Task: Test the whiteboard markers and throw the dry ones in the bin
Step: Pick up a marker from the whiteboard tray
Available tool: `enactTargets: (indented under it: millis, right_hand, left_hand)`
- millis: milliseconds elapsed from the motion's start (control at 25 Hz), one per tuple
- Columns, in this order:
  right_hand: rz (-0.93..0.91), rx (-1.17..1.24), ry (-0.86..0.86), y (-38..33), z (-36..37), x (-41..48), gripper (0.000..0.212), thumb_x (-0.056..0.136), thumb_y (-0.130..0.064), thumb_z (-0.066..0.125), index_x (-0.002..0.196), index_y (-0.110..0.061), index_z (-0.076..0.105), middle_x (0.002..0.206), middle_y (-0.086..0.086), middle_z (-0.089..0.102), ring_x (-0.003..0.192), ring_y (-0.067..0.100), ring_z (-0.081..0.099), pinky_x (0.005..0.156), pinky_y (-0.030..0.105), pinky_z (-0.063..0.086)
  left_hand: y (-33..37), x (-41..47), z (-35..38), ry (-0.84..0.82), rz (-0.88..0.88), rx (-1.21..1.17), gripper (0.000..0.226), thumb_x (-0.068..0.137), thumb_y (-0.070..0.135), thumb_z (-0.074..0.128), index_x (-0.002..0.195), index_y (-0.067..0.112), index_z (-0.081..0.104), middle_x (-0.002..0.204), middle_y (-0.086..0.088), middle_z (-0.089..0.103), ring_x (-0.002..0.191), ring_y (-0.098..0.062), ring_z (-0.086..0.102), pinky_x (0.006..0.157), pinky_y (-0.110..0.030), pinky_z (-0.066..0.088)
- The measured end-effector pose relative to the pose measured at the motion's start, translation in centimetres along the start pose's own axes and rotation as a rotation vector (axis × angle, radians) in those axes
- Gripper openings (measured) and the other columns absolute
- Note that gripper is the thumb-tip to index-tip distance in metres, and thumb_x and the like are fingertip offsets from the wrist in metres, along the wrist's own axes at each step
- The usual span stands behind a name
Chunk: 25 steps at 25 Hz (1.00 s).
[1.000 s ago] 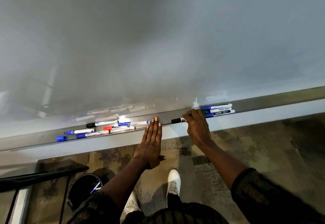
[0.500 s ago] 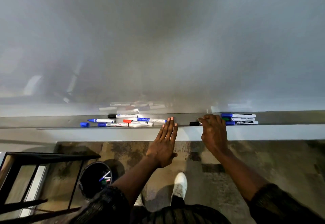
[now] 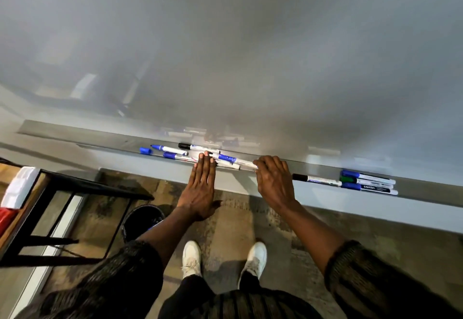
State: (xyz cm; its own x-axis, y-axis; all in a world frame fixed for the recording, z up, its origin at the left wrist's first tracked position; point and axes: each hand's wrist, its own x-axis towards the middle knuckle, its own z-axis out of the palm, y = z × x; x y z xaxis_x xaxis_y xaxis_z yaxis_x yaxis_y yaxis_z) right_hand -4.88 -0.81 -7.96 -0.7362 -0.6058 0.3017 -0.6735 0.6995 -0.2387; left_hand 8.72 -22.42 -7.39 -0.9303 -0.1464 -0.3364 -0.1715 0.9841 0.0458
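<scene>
My left hand [image 3: 200, 188] lies flat, fingers straight and together, on the marker pile [image 3: 185, 159] in the tray [image 3: 426, 193]; my right hand [image 3: 274, 181] curls at a blue-capped marker [image 3: 226, 159], grip unclear. A clumsy tug could roll markers off toward the bin [image 3: 142, 221]

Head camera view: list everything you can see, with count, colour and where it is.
Whiteboard: one, grey-white, upper view.
Tray: one, grey, along the board's lower edge.
Marker cluster: at least four, black and blue caps, tray, under the left fingertips.
Loose cap: one, blue, tray, left of the cluster.
Black-capped marker: one, alone on the tray beside the right hand.
Marker group: three, blue, green, blue caps, tray far right.
Bin: one, black, floor below the left arm.
Table: one, black frame, left edge.
Shoes: two, white, on the carpet.
Left hand: flat, fingertips on the cluster.
Right hand: fingers bent over the tray, grip unclear.
</scene>
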Motion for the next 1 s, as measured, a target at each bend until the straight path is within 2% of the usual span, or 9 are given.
enactTargets:
  millis: [200,360,600,720,800,880,960,1000]
  right_hand:
    - [-0.044,-0.05,-0.049,-1.7,1.0,1.8,0.029,0.088,-0.008,0.074,0.117,-0.009,0.071,0.109,0.01,0.07,0.1,0.031,0.064,0.088,0.043,0.051]
    - [-0.017,-0.102,-0.098,-2.1,1.3,2.2,0.037,0.077,-0.008,0.086,0.111,-0.006,0.073,0.103,0.014,0.069,0.098,0.035,0.064,0.087,0.044,0.054]
    - [0.139,-0.084,-0.069,-1.8,0.4,1.9,0.024,0.081,-0.003,0.081,0.104,-0.008,0.077,0.097,0.012,0.067,0.094,0.035,0.062,0.082,0.043,0.051]
    - [0.273,0.112,-0.006,-2.8,-1.2,1.2,0.018,0.088,-0.003,0.076,0.101,-0.014,0.076,0.094,0.007,0.067,0.087,0.03,0.062,0.075,0.039,0.05]
    - [0.371,0.377,-0.011,-3.9,-2.3,0.5,0.013,0.092,-0.007,0.076,0.102,-0.015,0.075,0.097,0.003,0.069,0.084,0.022,0.065,0.072,0.034,0.054]
    - [0.412,0.637,-0.037,-5.5,-3.0,-0.3,0.012,0.093,-0.008,0.077,0.105,-0.011,0.075,0.099,0.003,0.073,0.082,0.016,0.071,0.073,0.031,0.06]
    - [0.438,0.785,-0.076,-7.6,-3.7,-0.9,0.013,0.095,-0.004,0.074,0.108,-0.009,0.074,0.098,0.006,0.077,0.078,0.015,0.077,0.075,0.034,0.064]
    - [0.453,0.816,-0.091,-8.7,-4.0,-0.9,0.014,0.096,-0.003,0.072,0.107,-0.011,0.075,0.096,0.005,0.078,0.074,0.014,0.077,0.075,0.035,0.065]
  left_hand:
    - [-0.3,0.3,0.1,-0.024,0.019,0.007,0.144,0.086,0.09,0.05,0.157,0.0,-0.038,0.162,-0.025,-0.05,0.154,-0.043,-0.043,0.133,-0.057,-0.01]
    - [-0.8,0.3,0.3,-0.018,0.039,0.018,0.149,0.084,0.089,0.055,0.156,-0.001,-0.039,0.161,-0.026,-0.051,0.153,-0.044,-0.043,0.133,-0.058,-0.009]
    - [-1.1,0.2,0.6,0.003,0.076,-0.022,0.15,0.081,0.089,0.059,0.159,0.001,-0.035,0.164,-0.024,-0.047,0.155,-0.044,-0.04,0.134,-0.058,-0.006]
    - [-1.1,0.2,0.3,0.01,0.082,-0.038,0.146,0.085,0.087,0.057,0.159,0.001,-0.035,0.164,-0.023,-0.048,0.154,-0.042,-0.044,0.134,-0.058,-0.006]
    - [-1.1,-0.1,0.0,0.032,0.089,-0.154,0.14,0.089,0.084,0.053,0.16,0.002,-0.034,0.165,-0.02,-0.048,0.155,-0.038,-0.043,0.134,-0.055,-0.007]
    - [-1.6,-0.9,-0.6,0.153,0.103,-0.387,0.129,0.094,0.08,0.051,0.165,0.006,-0.027,0.171,-0.015,-0.04,0.159,-0.032,-0.037,0.135,-0.048,-0.011]
    - [-1.6,-2.3,-2.3,0.226,0.078,-0.721,0.107,0.103,0.072,0.045,0.171,0.015,-0.013,0.179,-0.007,-0.024,0.165,-0.022,-0.024,0.135,-0.041,-0.007]
    - [-1.5,-3.0,-3.7,0.201,0.019,-0.912,0.092,0.107,0.068,0.042,0.173,0.022,-0.002,0.182,-0.001,-0.009,0.167,-0.017,-0.011,0.136,-0.038,0.003]
